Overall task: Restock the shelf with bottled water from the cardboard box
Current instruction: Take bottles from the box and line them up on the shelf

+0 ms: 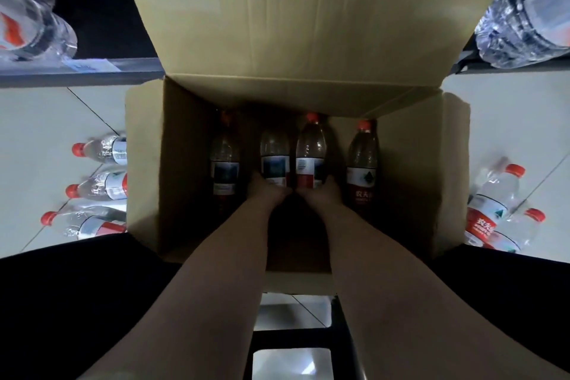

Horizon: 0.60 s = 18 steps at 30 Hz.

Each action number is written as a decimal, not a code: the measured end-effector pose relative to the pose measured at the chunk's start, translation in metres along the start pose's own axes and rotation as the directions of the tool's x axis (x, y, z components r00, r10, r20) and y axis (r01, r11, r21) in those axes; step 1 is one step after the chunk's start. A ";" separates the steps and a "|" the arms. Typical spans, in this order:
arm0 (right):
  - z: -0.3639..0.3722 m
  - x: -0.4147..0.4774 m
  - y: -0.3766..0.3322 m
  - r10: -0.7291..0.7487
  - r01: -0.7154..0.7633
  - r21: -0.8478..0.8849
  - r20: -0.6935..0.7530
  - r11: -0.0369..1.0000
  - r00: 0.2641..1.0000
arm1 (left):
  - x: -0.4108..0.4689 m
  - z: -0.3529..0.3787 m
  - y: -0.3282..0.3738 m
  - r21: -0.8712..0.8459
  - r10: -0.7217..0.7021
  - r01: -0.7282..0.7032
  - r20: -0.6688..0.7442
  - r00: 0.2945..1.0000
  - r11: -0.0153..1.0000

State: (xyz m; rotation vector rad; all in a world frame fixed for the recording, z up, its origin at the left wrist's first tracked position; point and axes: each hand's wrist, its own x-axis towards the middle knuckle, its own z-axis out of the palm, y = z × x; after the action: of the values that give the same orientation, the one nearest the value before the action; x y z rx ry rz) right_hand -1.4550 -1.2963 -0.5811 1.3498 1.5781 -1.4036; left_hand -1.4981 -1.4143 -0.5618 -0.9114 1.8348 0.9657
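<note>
An open cardboard box point(145, 170) stands on the floor below me, its far flap point(293, 25) raised. Inside lie several water bottles with red caps, side by side. My left hand point(266, 191) is closed around the lower part of the second bottle from the left point(274, 157). My right hand point(320, 193) grips the bottle beside it point(310, 151). An outer bottle lies at the left point(225, 163) and another at the right point(362, 166), both untouched. The shelf edge point(129, 66) runs behind the box, with big bottles point(27, 25) on it.
Loose bottles lie on the tiled floor left of the box point(101, 188) and right of it point(496, 203). Large water bottles point(530, 12) stand on the shelf at the upper right. My dark-clothed knees flank the box; a dark stool frame point(293, 336) is under me.
</note>
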 end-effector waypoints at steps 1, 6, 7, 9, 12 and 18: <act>-0.005 -0.003 0.001 0.020 -0.022 0.047 0.046 0.999 0.999 | -0.002 -0.003 0.002 -0.041 -0.048 0.050 0.052 0.997 0.998; -0.032 -0.037 -0.013 0.074 -0.129 0.204 0.258 0.970 0.963 | -0.038 -0.031 0.010 -0.257 -0.137 0.245 0.376 0.917 0.935; -0.038 -0.048 -0.017 0.071 -0.163 0.259 0.330 0.952 0.941 | -0.043 -0.036 0.010 -0.305 -0.124 0.264 0.411 0.903 0.915; -0.045 -0.068 -0.022 0.026 -0.201 0.357 0.438 0.912 0.898 | -0.050 -0.041 0.006 -0.340 -0.108 0.280 0.447 0.888 0.898; -0.050 -0.099 -0.027 -0.042 -0.160 0.427 0.427 0.890 0.903 | -0.077 -0.045 0.004 -0.428 -0.013 0.247 0.480 0.877 0.869; -0.063 -0.183 -0.043 -0.270 -0.003 0.541 0.424 0.841 0.865 | -0.170 -0.069 0.006 -0.657 0.328 0.052 0.442 0.835 0.752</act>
State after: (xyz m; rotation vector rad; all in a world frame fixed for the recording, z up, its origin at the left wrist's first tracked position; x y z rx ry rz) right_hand -1.4332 -1.2829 -0.3846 1.0371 0.9950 -2.1831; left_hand -1.4629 -1.4369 -0.3834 -0.7696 1.0837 1.8248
